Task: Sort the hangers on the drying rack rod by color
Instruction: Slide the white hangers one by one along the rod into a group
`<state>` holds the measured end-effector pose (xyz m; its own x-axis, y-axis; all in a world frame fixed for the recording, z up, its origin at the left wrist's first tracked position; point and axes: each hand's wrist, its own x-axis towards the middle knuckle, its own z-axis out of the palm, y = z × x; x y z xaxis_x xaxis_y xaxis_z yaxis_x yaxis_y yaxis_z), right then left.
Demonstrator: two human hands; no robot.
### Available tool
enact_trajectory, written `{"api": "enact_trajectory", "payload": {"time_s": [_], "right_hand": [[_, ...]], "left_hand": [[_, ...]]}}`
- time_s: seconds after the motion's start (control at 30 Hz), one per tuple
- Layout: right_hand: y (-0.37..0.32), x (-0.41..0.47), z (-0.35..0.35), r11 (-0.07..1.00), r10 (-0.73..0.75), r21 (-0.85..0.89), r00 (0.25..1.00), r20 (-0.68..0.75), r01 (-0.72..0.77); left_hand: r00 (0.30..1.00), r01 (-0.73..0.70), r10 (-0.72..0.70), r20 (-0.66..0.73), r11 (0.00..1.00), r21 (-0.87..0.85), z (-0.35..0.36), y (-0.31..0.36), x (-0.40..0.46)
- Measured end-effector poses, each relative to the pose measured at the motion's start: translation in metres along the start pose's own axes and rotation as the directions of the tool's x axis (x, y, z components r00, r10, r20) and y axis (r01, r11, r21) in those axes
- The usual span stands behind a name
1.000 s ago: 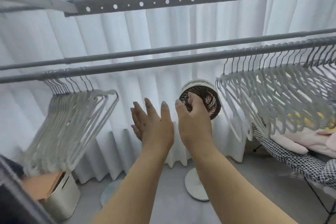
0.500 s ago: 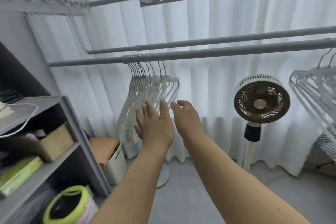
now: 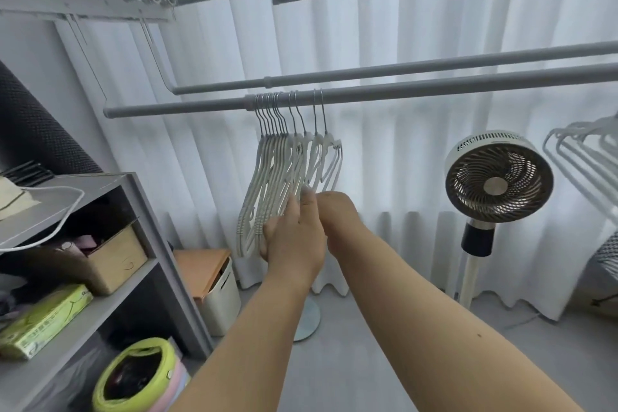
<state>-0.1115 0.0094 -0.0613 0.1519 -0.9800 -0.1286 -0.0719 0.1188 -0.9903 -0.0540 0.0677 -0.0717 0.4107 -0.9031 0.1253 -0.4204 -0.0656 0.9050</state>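
A bunch of white hangers (image 3: pixel 284 170) hangs by metal hooks on the near grey rod (image 3: pixel 434 94), close to its left end. My left hand (image 3: pixel 294 237) reaches into the bunch's lower part, its fingers stretched out against the hanger bars. My right hand (image 3: pixel 337 214) is just to its right, at the bottom of the rightmost hangers. Its fingers are hidden behind the knuckles and the left hand. A second group of pale hangers (image 3: pixel 582 160) shows at the right edge.
A standing fan (image 3: pixel 498 181) is to the right, before the white curtain. A grey shelf unit (image 3: pixel 147 227) with boxes stands at left, and a cream bin with an orange lid (image 3: pixel 214 281) sits below the hangers. A second rod (image 3: pixel 401 68) runs behind.
The view has swung left, from the right hanger group to the left bunch. Both hands have moved forward and up and now reach the white hangers.
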Motion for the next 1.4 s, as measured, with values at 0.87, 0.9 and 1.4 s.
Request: {"api": "enact_trajectory", "payload": {"time_s": [0.87,0.9,1.4], "right_hand": [[0.013,-0.031,-0.111,0.936,0.004,0.343,0.975,-0.224,0.075],[0.014,-0.032,-0.12,0.938,-0.006,0.334,0.969,-0.249,0.092],[0.015,-0.067,-0.237,0.908,-0.077,0.333,0.882,-0.465,0.255]], "left_hand": [[0.985,0.022,0.02,0.172,0.971,-0.239,0.081,0.053,-0.034],[0.986,0.015,0.025,0.166,0.972,-0.235,0.086,0.056,-0.037],[0.966,-0.174,0.192,0.172,0.978,-0.115,0.178,0.103,-0.071]]}}
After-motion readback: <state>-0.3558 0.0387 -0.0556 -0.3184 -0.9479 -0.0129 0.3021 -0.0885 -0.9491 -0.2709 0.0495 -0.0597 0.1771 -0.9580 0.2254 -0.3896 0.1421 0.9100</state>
